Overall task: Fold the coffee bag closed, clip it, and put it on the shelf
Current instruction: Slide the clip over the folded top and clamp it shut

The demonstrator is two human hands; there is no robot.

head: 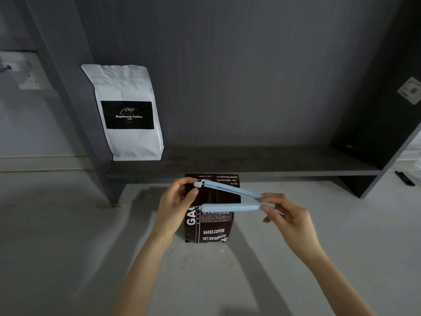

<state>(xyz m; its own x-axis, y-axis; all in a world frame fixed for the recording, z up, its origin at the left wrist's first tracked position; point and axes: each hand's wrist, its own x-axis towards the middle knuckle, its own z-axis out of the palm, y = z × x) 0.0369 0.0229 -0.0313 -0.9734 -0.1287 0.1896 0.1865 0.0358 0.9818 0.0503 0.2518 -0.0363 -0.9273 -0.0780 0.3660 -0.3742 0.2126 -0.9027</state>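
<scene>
Both forearms reach in from the bottom edge toward the brown coffee bag (210, 221), which stands on the pale counter (68, 236) just in front of the dark shelf (262, 159). Its top is folded over toward the camera, print upside down on the flap. The left hand (174, 202) pinches the flap's left edge and the free tip of the blue clip (230, 198), while the right hand (288, 216) pinches the hinged end between thumb and fingertips — so the clip's two arms gape like a V across the fold, upper arm over the flap, lower arm along the crease. Held this way, the fold likely stays flat until the arms snap together. A white coffee bag (127, 112) leans at the shelf's left end against the upright; to its right the board is bare — plenty of room to set the clipped bag.
</scene>
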